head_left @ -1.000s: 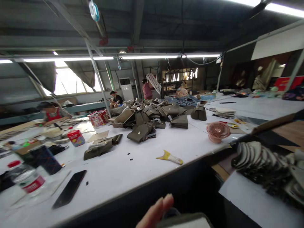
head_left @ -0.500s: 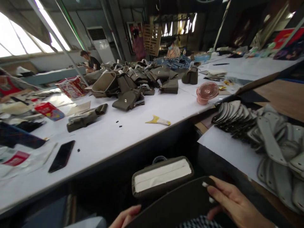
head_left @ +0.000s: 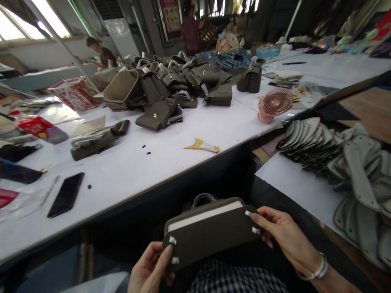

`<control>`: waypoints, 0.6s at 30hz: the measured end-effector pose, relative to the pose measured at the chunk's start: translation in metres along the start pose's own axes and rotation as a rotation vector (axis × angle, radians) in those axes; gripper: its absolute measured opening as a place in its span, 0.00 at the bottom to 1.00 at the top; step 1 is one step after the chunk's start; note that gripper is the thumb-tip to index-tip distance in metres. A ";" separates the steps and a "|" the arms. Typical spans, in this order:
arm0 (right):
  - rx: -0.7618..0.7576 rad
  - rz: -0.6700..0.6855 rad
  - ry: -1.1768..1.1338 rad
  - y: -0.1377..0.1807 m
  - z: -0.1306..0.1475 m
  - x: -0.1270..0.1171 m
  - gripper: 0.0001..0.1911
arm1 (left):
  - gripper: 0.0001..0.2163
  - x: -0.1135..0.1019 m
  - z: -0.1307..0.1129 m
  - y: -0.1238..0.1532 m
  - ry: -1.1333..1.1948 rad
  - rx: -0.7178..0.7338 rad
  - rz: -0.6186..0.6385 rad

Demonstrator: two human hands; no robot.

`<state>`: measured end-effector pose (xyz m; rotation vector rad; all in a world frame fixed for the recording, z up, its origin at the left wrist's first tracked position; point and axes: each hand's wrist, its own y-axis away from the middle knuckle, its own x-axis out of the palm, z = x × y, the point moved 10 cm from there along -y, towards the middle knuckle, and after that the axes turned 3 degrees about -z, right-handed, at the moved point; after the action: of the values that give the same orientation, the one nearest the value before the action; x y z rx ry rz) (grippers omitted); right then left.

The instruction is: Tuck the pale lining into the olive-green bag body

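Left hand (head_left: 149,268) and right hand (head_left: 282,234) pinch the panel (head_left: 210,236) by its ends; it looks light, fairly stiff, best held at the edges

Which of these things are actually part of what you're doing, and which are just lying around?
In hand:
left hand
right hand
olive bag panel

Lying about:
pile of olive bags
pink desk fan
yellow-handled scraper
black phone
stacked cut pieces

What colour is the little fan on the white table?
Pink; the fan shows best in the head view.
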<state>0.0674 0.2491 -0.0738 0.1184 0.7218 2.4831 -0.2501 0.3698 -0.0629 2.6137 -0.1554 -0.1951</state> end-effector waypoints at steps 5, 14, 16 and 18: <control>0.045 -0.081 0.066 -0.018 -0.001 -0.004 0.26 | 0.21 0.001 0.000 -0.019 -0.115 0.055 0.007; 0.085 -0.170 0.205 -0.030 -0.004 -0.007 0.29 | 0.24 -0.012 0.011 -0.037 -0.173 0.011 0.030; 0.105 -0.161 0.218 -0.032 -0.008 -0.008 0.29 | 0.23 -0.012 0.018 -0.038 -0.153 -0.022 0.045; 0.116 -0.153 0.222 -0.033 -0.011 -0.010 0.28 | 0.23 -0.012 0.023 -0.039 -0.123 -0.048 0.057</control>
<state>0.0888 0.2618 -0.0998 -0.1675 0.9311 2.3308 -0.2626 0.3940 -0.1003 2.5469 -0.2649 -0.3352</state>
